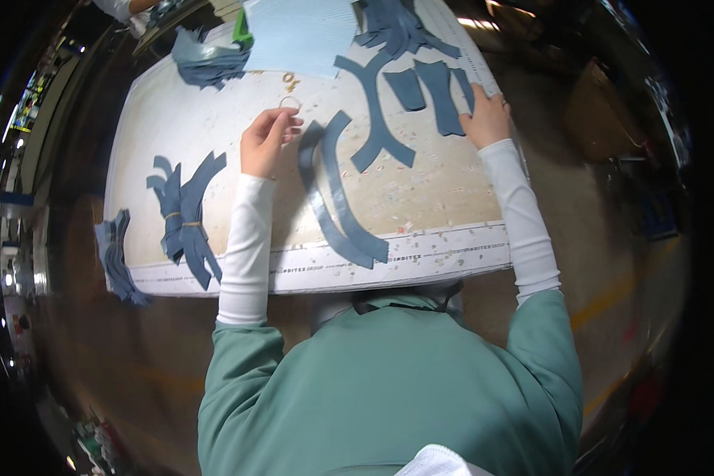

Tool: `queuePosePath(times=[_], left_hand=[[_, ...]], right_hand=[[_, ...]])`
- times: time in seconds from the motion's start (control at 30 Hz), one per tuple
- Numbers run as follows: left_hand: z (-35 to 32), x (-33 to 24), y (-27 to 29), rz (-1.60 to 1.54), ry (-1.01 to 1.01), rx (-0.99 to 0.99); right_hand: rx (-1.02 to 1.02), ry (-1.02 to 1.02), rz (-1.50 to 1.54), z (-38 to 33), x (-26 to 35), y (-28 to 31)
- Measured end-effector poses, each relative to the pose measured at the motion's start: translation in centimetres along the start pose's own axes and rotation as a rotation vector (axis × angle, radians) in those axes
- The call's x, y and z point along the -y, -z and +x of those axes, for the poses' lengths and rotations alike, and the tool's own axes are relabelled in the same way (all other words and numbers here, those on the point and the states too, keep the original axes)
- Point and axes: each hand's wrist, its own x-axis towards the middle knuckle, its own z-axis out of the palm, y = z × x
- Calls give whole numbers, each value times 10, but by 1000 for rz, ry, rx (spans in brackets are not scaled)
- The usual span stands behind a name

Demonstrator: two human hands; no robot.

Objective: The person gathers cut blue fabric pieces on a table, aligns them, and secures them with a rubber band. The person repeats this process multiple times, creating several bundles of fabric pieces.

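Thumb and fingertips of my left hand (268, 141) pinch a thin rubber band (292, 100) above the table. At the table's right edge, my right hand (489, 119) closes its fingers around a narrow blue leather-like strip (461, 78). Left of that strip lie a wider waisted blue piece (441, 97) and a short tapered piece (405, 90). A forked blue piece (373, 103) rests farther left. Two long curved blue strips (343, 202) lie side by side between my forearms, near my left hand.
Banded bundles of blue pieces (174, 210) lie left of my left arm, with another bundle (116, 255) at the table's left edge. Blue piles (208, 62) (397, 33) flank a light blue sheet (301, 36) at the back. Loose rubber bands (289, 79) lie before it.
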Motion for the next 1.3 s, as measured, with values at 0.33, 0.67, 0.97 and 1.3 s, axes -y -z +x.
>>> queuePosePath(times=[0.33, 0.67, 0.97, 1.3], left_hand=[[-2, 0, 15, 375, 6, -46], [-27, -35, -7, 436, -64, 665], [-50, -60, -37, 684, -375, 1098], [-42, -127, -47, -254, -170, 514]], right_hand=[[-69, -19, -31, 22, 5, 1], [417, 703, 725, -141, 96, 64], [557, 530, 729, -152, 99, 87], [209, 499, 1250, -103, 114, 116]])
